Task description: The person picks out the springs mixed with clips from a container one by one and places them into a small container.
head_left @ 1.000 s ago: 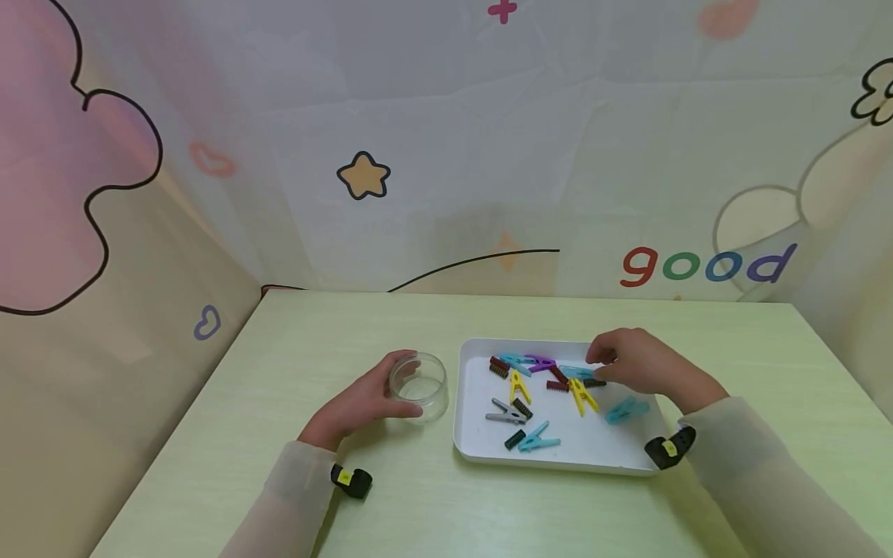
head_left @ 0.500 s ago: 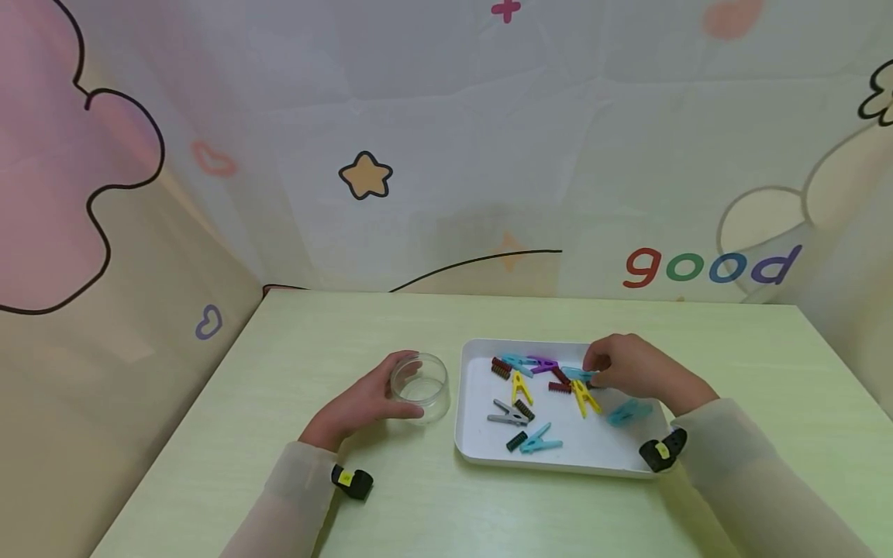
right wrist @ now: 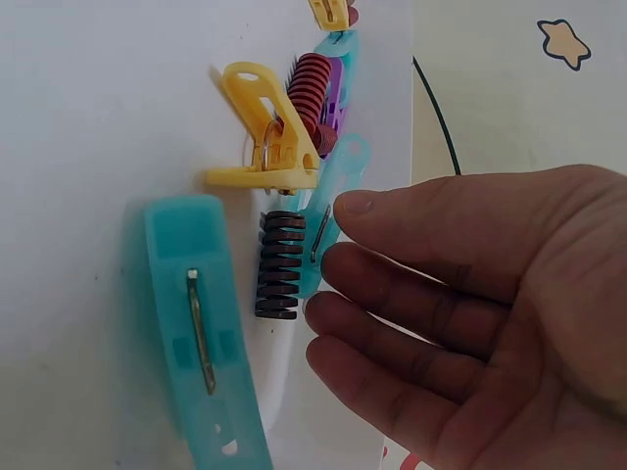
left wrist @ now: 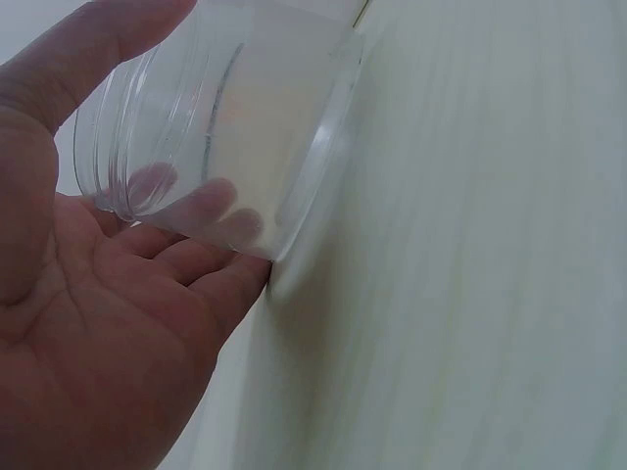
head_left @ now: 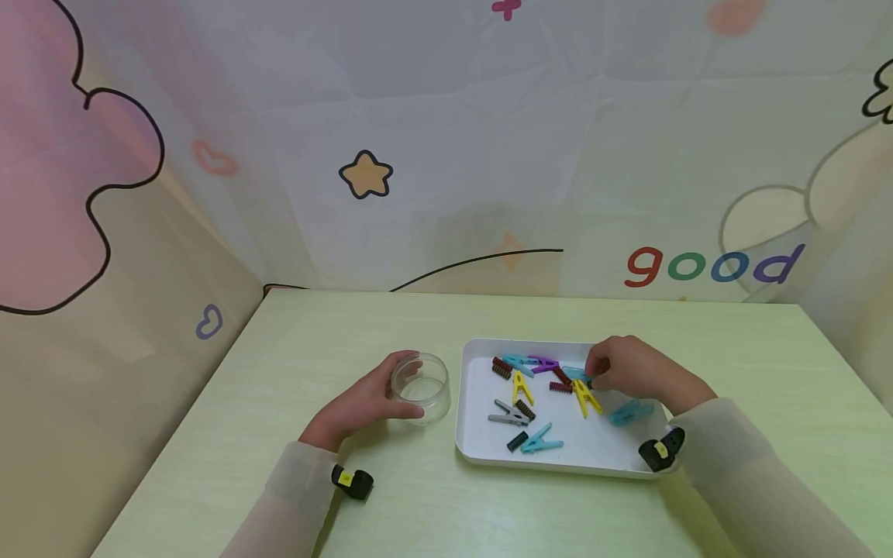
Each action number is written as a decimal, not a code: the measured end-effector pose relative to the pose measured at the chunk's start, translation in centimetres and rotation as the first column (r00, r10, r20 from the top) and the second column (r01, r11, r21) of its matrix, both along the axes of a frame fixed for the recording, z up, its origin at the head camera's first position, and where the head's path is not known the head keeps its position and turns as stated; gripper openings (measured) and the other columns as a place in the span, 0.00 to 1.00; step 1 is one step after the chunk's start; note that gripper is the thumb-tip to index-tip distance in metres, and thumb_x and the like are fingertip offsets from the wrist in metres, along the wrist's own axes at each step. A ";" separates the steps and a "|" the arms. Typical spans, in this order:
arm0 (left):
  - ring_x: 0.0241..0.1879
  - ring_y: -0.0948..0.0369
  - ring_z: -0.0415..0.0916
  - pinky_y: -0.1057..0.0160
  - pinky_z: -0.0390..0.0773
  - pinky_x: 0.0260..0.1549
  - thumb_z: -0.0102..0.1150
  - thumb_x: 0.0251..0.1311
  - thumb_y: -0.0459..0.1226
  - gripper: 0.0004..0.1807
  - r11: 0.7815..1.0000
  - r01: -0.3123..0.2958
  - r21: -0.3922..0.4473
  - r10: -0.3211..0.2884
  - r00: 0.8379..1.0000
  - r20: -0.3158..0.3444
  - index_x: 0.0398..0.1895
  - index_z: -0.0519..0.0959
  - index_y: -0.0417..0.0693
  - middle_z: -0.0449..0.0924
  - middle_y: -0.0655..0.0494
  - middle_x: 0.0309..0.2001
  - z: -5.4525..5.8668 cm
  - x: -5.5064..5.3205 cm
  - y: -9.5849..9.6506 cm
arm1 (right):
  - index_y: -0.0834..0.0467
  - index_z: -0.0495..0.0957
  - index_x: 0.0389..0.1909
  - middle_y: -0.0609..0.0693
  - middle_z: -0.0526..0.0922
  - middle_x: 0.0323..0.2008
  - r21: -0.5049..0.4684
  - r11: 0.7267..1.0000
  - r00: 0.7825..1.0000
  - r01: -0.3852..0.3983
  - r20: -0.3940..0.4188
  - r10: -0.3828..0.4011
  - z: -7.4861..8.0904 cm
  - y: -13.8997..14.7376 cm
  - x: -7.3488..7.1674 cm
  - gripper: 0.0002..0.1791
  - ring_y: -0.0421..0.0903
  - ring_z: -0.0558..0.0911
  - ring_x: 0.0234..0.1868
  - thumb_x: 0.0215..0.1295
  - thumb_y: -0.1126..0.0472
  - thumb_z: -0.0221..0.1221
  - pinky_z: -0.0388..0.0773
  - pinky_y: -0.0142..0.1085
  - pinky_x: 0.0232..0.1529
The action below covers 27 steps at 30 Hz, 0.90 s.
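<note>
My left hand [head_left: 370,403] holds a clear round jar [head_left: 421,391] that stands on the table; in the left wrist view, the thumb and fingers lie on opposite sides of its wall [left wrist: 265,127]. Over the back right of the white tray [head_left: 481,449] is my right hand [head_left: 638,376]. Its fingertips are close beside a dark coil spring [right wrist: 281,264] and a light blue clothespin [right wrist: 338,186], with no grip on either visible. A yellow clothespin [head_left: 586,399] lies against these. Another blue clothespin [head_left: 631,412] sits under the wrist.
Also in the tray are a purple clothespin [head_left: 544,364], a grey clothespin [head_left: 508,414], another yellow clothespin [head_left: 522,387], a blue clothespin [head_left: 540,440] and several red-brown and dark springs [head_left: 517,442]. A printed cloth [head_left: 446,155] hangs behind the table.
My right hand has shifted slightly left and toward me, and now covers most of the dark spring in the head view. The left hand and jar have stayed put.
</note>
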<state>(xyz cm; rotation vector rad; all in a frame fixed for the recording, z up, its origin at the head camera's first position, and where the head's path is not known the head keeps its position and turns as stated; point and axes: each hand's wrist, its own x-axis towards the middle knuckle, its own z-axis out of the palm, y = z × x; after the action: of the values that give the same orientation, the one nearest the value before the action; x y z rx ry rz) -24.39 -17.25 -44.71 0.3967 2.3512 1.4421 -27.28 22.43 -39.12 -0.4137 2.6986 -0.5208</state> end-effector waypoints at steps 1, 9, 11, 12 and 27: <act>0.68 0.62 0.54 0.50 0.56 0.66 0.71 0.42 0.46 0.46 1.000 0.000 0.000 0.000 1.000 0.000 0.64 0.53 0.68 0.59 0.64 0.67 0.0 0.0 0.0 | 0.52 0.78 0.30 0.46 0.78 0.31 0.003 1.000 1.000 0.001 0.002 -0.001 0.0 0.0 0.0 0.02 0.45 0.73 0.35 0.55 0.61 0.60 0.75 0.37 0.36; 0.69 0.62 0.53 0.50 0.57 0.65 0.71 0.40 0.49 0.47 1.000 0.007 0.007 -0.007 1.000 0.010 0.64 0.53 0.68 0.58 0.64 0.67 0.2 0.1 -0.1 | 0.52 0.78 0.29 0.46 0.77 0.31 0.009 1.000 1.000 0.006 0.009 -0.006 -0.1 -0.1 -0.1 0.03 0.46 0.72 0.36 0.54 0.62 0.62 0.75 0.37 0.36; 0.69 0.61 0.53 0.50 0.57 0.65 0.70 0.41 0.49 0.47 1.000 0.009 0.004 -0.009 1.000 0.010 0.64 0.52 0.68 0.58 0.63 0.67 0.2 0.2 -0.1 | 0.52 0.78 0.29 0.46 0.77 0.31 0.013 1.000 1.000 0.007 0.012 -0.007 -0.1 -0.2 -0.1 0.03 0.46 0.72 0.36 0.53 0.62 0.62 0.75 0.37 0.36; 0.69 0.61 0.53 0.50 0.57 0.65 0.70 0.41 0.49 0.47 1.000 0.008 0.004 -0.009 1.000 0.009 0.64 0.52 0.67 0.58 0.63 0.67 0.3 0.2 -0.1 | 0.52 0.78 0.29 0.47 0.77 0.31 0.014 1.000 1.000 0.009 0.015 -0.009 -0.2 -0.2 -0.1 0.04 0.46 0.72 0.36 0.53 0.62 0.62 0.75 0.37 0.36; 0.68 0.64 0.54 0.52 0.58 0.64 0.70 0.41 0.49 0.45 1.000 -0.005 0.000 0.005 1.000 0.016 0.62 0.54 0.73 0.59 0.68 0.66 0.1 0.2 -0.2 | 0.50 0.79 0.31 0.47 0.77 0.32 0.037 0.999 0.999 0.039 0.009 -0.039 -1.1 -0.1 -0.3 0.06 0.47 0.72 0.37 0.51 0.62 0.63 0.76 0.40 0.38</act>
<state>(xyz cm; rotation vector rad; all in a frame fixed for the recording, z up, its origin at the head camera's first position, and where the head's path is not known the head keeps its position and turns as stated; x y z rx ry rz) -24.21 -17.41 -44.59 0.3782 2.3410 1.4425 -27.63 22.29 -40.23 -0.3481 2.7076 -0.4820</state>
